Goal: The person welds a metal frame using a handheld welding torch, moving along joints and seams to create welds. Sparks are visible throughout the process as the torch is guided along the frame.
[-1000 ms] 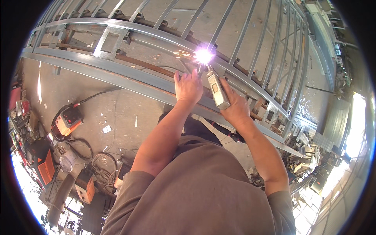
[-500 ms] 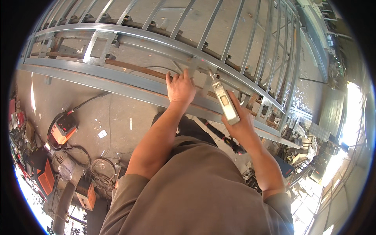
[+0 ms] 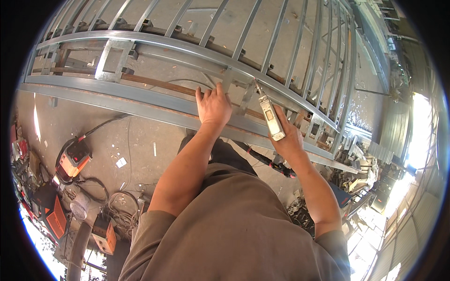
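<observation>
My right hand (image 3: 287, 139) is wrapped round a handheld laser welding gun (image 3: 271, 118) with a boxy pale metal body. Its thin nozzle points up to the long galvanized steel rail (image 3: 187, 46), its tip very close to a metal bracket (image 3: 247, 97) under that rail. My left hand (image 3: 214, 108) is at the bracket's left side, fingers curled against its upright; the palm hides part of the grip. Farther left, a similar bracket (image 3: 100, 68) joins the rail to the wide lower beam (image 3: 84, 89).
Many slanted bars (image 3: 243, 30) run from the rail to the far side. A black cable with red bands (image 3: 262, 159) hangs near my legs. At left on the floor are an orange and black machine (image 3: 75, 157), coiled cable (image 3: 124, 206) and another orange box (image 3: 105, 234). Metal scraps (image 3: 361, 173) lie at right.
The gun has shifted slightly, its tip nearer the rail, and the red light spot on the metal has moved to the tip. The view has drifted a little; my left hand stays at the bracket.
</observation>
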The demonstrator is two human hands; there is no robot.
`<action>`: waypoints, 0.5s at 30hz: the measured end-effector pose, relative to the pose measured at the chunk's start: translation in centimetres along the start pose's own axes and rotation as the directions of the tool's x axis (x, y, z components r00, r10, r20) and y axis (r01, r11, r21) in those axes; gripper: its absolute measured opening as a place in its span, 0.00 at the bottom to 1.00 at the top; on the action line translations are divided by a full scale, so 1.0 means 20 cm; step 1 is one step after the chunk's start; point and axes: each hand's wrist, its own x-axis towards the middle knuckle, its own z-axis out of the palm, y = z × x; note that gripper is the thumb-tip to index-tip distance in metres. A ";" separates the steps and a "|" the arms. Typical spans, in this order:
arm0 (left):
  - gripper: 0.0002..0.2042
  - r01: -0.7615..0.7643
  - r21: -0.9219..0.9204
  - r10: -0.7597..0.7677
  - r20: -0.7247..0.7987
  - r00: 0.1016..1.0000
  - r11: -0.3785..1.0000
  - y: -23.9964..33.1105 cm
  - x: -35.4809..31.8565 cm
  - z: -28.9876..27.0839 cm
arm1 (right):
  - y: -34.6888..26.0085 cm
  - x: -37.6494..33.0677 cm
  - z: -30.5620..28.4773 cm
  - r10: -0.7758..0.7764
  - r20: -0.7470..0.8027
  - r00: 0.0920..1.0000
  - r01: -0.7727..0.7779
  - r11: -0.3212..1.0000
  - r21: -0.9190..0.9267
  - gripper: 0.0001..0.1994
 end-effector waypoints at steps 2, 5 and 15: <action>0.23 0.002 -0.001 -0.002 0.003 1.000 1.000 0.00 0.00 0.00 | 0.00 0.00 0.01 -0.009 -0.003 1.000 0.009 1.000 -0.017 0.41; 0.23 0.003 0.010 -0.003 0.000 1.000 1.000 0.01 0.00 -0.01 | 0.01 0.00 0.02 -0.014 -0.008 1.000 0.014 0.999 -0.043 0.43; 0.20 0.017 -0.019 -0.017 0.026 1.000 1.000 0.01 0.00 -0.02 | -0.02 -0.01 0.02 -0.030 -0.028 0.999 0.028 0.997 -0.066 0.41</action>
